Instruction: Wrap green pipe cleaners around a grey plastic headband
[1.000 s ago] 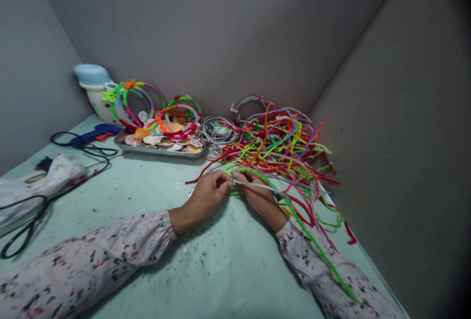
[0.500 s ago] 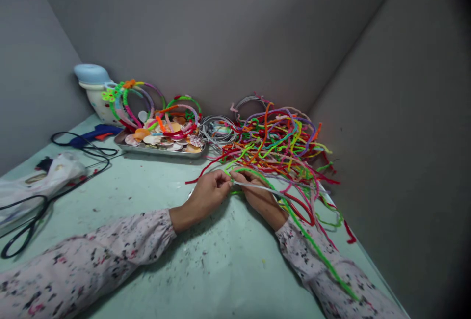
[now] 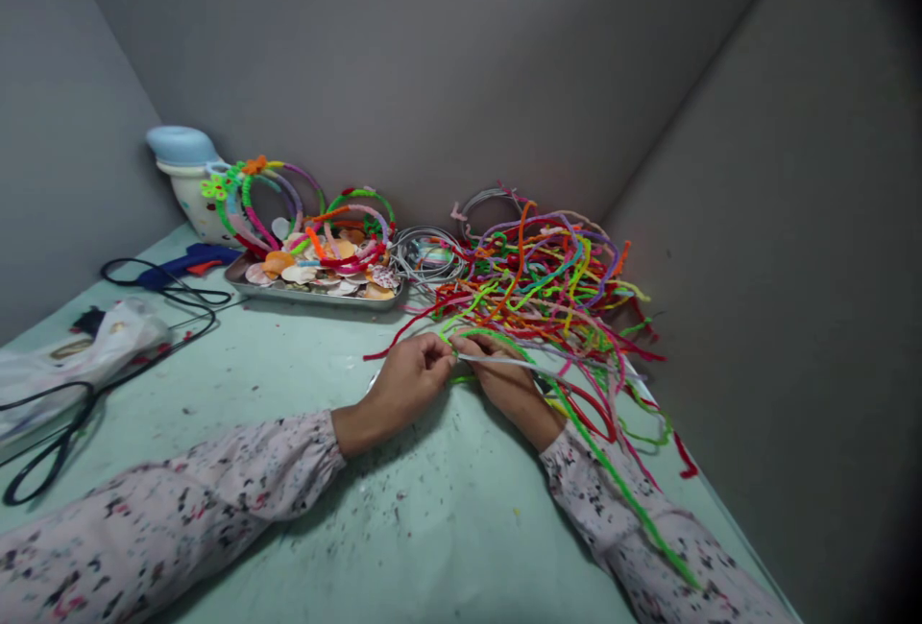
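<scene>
My left hand [image 3: 409, 380] is closed in a pinch, its fingertips meeting those of my right hand [image 3: 510, 390] above the table. A thin grey wire [image 3: 497, 360] runs from the left fingertips across the back of my right hand. My right fingers are closed at a bright green pipe cleaner [image 3: 601, 459], which arches over that hand and trails down onto the right sleeve. The exact contact between wire and pipe cleaner is hidden by the fingers. Behind my right hand spreads a tangled heap of coloured pipe cleaners [image 3: 547, 264].
A metal tray [image 3: 317, 296] of shells stands at the back, with wrapped hoops [image 3: 278, 192] on it. Beside it lie coiled wires [image 3: 426, 254]. Leftward are a blue-lidded container [image 3: 193, 178], a blue glue gun [image 3: 180, 264], a black cord [image 3: 155, 355] and a plastic bag [image 3: 108, 346].
Both hands stay almost where they were, fingertips together. The grey wire has tilted slightly upward at its right end; the green pipe cleaner has barely moved.
</scene>
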A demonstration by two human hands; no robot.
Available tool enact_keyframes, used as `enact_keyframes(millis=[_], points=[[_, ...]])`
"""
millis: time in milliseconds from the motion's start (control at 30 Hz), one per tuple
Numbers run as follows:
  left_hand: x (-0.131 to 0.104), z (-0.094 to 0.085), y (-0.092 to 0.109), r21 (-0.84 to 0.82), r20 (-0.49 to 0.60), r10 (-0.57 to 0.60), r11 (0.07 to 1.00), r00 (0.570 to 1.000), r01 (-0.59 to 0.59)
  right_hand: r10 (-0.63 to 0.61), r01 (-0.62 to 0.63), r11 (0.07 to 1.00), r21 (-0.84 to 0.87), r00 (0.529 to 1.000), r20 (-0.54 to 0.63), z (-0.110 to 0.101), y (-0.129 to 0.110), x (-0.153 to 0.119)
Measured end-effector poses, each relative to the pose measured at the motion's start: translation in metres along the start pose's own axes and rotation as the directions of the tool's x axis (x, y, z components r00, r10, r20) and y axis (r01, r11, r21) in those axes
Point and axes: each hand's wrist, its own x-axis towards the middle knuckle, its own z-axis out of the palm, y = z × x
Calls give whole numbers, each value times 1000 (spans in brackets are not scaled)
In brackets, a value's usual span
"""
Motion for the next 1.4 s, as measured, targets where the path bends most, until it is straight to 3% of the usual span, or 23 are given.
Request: enact_keyframes(millis=[300, 567, 833, 967, 1167, 1400], points=[[0, 1, -8, 30, 1, 16, 999, 1000, -16, -121, 122, 992, -39, 992, 25, -2, 9, 1], [2, 2, -7, -3, -7, -31, 1000, 999, 31, -20, 21, 995, -102, 1000, 8, -1, 7, 5], [1, 2, -5, 10, -19, -34, 999, 999, 34, -62, 63, 994, -85, 998, 17, 2, 17, 7], [3, 3, -7, -73, -7, -94, 993, 996, 93, -66, 65, 992, -106, 998, -12, 1, 13, 4], [7, 1, -14, -145, 7, -158, 977, 987, 157, -137, 137, 990, 26, 991, -3, -1, 12, -2], [4, 1, -7, -72, -21, -98, 993, 995, 96, -156, 155, 987, -35, 988, -9, 0, 7, -1]])
